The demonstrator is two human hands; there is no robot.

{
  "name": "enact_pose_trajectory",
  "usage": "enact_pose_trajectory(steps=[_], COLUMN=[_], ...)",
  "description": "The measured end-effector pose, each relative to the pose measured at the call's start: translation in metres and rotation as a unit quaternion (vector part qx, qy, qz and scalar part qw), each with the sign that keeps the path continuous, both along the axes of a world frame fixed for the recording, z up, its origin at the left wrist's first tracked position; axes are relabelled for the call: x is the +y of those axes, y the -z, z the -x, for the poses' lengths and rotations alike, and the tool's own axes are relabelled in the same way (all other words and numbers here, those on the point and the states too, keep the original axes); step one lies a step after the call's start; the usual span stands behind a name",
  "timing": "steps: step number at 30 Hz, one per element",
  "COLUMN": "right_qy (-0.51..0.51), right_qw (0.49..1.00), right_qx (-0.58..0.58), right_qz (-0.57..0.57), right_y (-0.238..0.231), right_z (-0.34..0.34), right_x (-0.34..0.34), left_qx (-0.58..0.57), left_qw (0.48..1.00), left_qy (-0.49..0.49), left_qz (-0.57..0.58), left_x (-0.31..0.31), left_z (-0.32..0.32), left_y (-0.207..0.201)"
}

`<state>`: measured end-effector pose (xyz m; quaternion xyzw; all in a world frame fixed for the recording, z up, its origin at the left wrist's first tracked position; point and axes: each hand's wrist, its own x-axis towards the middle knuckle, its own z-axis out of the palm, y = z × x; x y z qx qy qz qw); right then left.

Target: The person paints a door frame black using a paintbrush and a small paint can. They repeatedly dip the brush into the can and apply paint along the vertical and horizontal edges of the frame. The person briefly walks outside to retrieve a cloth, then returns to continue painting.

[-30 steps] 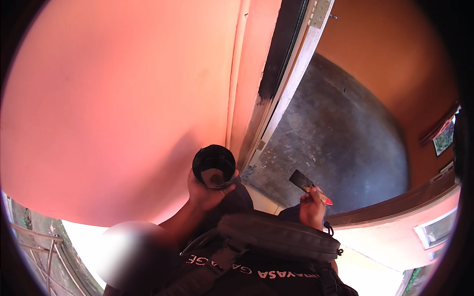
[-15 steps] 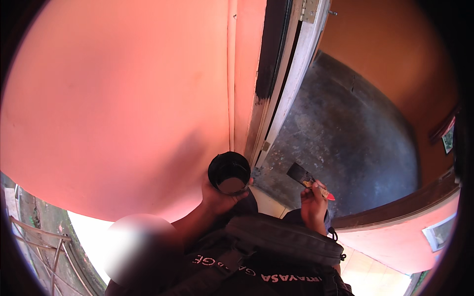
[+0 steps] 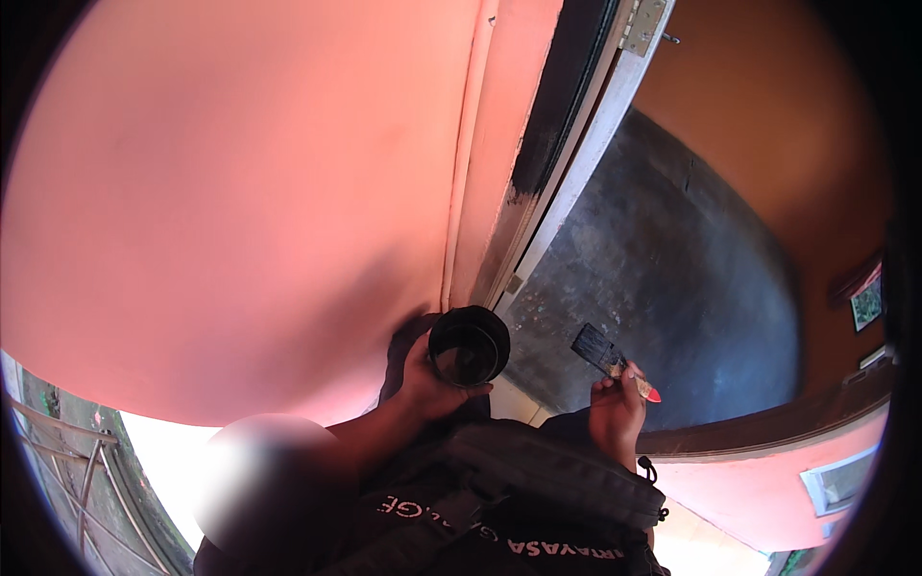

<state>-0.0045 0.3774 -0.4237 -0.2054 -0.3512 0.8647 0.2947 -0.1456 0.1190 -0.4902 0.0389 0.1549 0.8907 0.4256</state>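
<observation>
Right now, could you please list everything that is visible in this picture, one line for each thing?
wall: one, salmon pink, fills the left half of the view.
door frame: one, pale with a black painted strip on its upper part, runs up from the centre.
hinge: one, metal, top of the frame.
floor: one, dark grey, seen through the doorway on the right.
railing: one, metal bars, lower left edge.
cup: one, black, open top, held at the centre.
paintbrush: one, black bristles, wooden handle with red tip, right of the cup.
chest bag: one, black, bottom centre.
left hand: holds the cup.
right hand: holds the paintbrush.
</observation>
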Motion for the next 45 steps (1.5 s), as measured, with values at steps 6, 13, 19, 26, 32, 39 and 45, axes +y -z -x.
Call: enact_pose_trajectory(steps=[6, 13, 19, 26, 32, 39, 45], right_qy=[-0.009, -0.018, -0.058, -0.040, -0.032, -0.059, -0.055], right_qw=[0.999, 0.993, 0.977, 0.989, 0.987, 0.974, 0.970], right_qx=[0.024, 0.060, 0.111, 0.056, 0.033, 0.027, 0.038], right_qz=[-0.032, -0.104, -0.171, -0.129, -0.156, -0.219, -0.234], right_y=[-0.019, -0.052, -0.064, -0.077, -0.069, -0.058, -0.049], right_z=[0.002, 0.012, 0.023, 0.017, 0.018, 0.022, 0.019], right_x=[-0.002, -0.007, -0.029, -0.044, -0.040, -0.032, -0.021], left_qx=[0.059, 0.049, -0.043, 0.098, 0.236, 0.236, 0.223], left_qw=[0.993, 0.996, 0.999, 0.985, 0.940, 0.939, 0.950], left_qy=[-0.046, -0.025, 0.011, -0.041, -0.075, -0.061, -0.041], left_qz=[0.091, 0.063, 0.009, 0.134, 0.233, 0.241, 0.214], left_x=[0.003, 0.003, -0.019, -0.027, -0.025, -0.017, -0.005], left_z=[-0.005, -0.001, -0.004, -0.019, -0.026, -0.020, -0.008], left_y=[-0.010, -0.008, -0.005, -0.069, -0.073, -0.081, -0.074])
